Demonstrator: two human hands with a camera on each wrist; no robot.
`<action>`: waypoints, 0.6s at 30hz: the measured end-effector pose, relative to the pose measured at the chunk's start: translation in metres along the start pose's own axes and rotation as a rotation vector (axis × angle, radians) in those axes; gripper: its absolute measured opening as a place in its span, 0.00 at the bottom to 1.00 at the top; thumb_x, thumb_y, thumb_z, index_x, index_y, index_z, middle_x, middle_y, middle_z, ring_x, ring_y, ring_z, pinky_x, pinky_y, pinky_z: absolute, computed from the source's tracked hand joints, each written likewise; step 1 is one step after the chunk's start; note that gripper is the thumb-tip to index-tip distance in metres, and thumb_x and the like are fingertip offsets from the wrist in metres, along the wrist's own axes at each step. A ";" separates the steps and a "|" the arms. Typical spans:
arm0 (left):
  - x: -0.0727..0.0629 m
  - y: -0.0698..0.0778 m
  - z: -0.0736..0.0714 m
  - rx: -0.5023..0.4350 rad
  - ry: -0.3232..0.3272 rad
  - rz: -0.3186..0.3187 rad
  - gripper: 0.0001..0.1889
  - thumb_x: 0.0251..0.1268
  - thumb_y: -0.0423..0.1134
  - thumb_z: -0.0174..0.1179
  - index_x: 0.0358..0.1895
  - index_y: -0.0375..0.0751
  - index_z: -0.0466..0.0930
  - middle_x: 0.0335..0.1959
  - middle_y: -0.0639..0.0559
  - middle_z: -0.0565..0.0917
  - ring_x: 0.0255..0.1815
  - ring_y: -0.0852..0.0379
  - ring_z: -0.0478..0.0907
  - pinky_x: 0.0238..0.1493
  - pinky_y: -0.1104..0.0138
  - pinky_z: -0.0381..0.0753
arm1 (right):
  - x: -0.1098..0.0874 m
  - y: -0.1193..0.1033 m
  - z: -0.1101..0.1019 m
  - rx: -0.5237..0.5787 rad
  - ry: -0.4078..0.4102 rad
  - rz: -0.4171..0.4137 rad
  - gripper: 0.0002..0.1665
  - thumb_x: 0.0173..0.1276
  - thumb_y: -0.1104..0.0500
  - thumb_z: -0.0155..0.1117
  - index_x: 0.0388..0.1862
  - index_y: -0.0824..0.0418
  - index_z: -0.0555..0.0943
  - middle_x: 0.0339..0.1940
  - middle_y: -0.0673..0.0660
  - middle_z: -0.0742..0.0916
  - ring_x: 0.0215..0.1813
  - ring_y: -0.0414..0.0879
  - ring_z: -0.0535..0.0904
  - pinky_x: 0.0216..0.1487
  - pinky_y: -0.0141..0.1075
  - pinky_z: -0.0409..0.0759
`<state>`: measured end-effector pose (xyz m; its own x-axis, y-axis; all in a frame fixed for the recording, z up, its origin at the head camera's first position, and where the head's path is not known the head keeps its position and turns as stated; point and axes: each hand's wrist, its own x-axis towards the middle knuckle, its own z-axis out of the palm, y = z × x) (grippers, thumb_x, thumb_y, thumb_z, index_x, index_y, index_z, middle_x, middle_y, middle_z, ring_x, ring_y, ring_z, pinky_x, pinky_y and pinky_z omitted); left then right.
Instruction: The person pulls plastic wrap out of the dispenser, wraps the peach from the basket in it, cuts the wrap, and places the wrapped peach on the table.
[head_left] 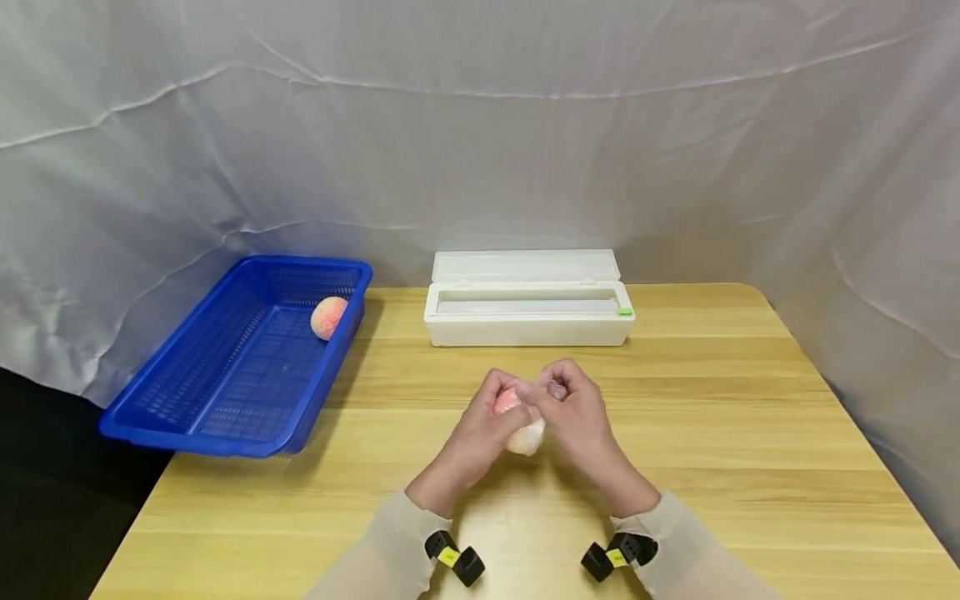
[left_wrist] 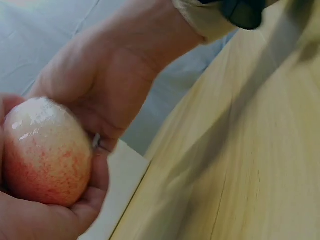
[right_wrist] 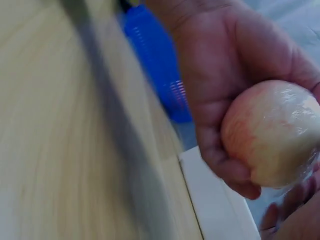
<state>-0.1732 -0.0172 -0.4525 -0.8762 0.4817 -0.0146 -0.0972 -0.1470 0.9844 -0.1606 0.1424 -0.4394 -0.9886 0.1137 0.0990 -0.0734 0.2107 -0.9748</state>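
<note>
A pink-and-cream peach (head_left: 527, 437) is covered in shiny, clear plastic wrap. My left hand (head_left: 478, 433) grips it, with the thumb across its upper side. Close beside it, my right hand (head_left: 590, 425) pinches a bunched end of the plastic wrap (head_left: 557, 390). The hands almost meet above the fruit, both over the middle of the table. In the left wrist view the peach (left_wrist: 47, 150) shows a glossy pale top and a red-speckled lower side. Fingers curl under the peach (right_wrist: 275, 135) in the right wrist view, where the film is wrinkled.
Behind the hands stands a white plastic-wrap dispenser (head_left: 528, 333) with its lid (head_left: 525, 266) raised and a green slider (head_left: 625, 312) at its right end. At the left, a blue basket (head_left: 300, 425) holds another peach (head_left: 328, 318) and overhangs the wooden table's (head_left: 750, 467) left edge.
</note>
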 end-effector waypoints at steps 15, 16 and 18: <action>-0.001 0.000 -0.007 0.340 0.009 0.216 0.27 0.70 0.40 0.60 0.71 0.48 0.68 0.79 0.46 0.70 0.80 0.47 0.67 0.78 0.48 0.66 | -0.007 -0.001 0.012 0.459 -0.219 0.470 0.42 0.77 0.27 0.53 0.64 0.62 0.78 0.47 0.56 0.85 0.42 0.46 0.84 0.41 0.41 0.86; -0.001 0.000 -0.007 0.365 0.005 0.207 0.29 0.72 0.41 0.60 0.75 0.50 0.67 0.79 0.47 0.70 0.78 0.47 0.69 0.76 0.50 0.69 | -0.006 -0.001 0.012 0.412 -0.188 0.455 0.40 0.78 0.28 0.53 0.61 0.62 0.79 0.45 0.55 0.85 0.40 0.45 0.83 0.39 0.39 0.84; 0.000 0.000 -0.007 0.410 0.019 0.194 0.30 0.75 0.44 0.60 0.78 0.53 0.66 0.75 0.49 0.74 0.69 0.50 0.76 0.69 0.54 0.76 | -0.004 0.000 0.013 0.294 -0.131 0.406 0.36 0.80 0.31 0.51 0.55 0.62 0.82 0.41 0.55 0.85 0.39 0.45 0.80 0.36 0.37 0.81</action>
<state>-0.1764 -0.0236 -0.4537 -0.8686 0.4625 0.1779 0.2617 0.1233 0.9572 -0.1578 0.1290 -0.4420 -0.9520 0.0035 -0.3060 0.3038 -0.1091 -0.9465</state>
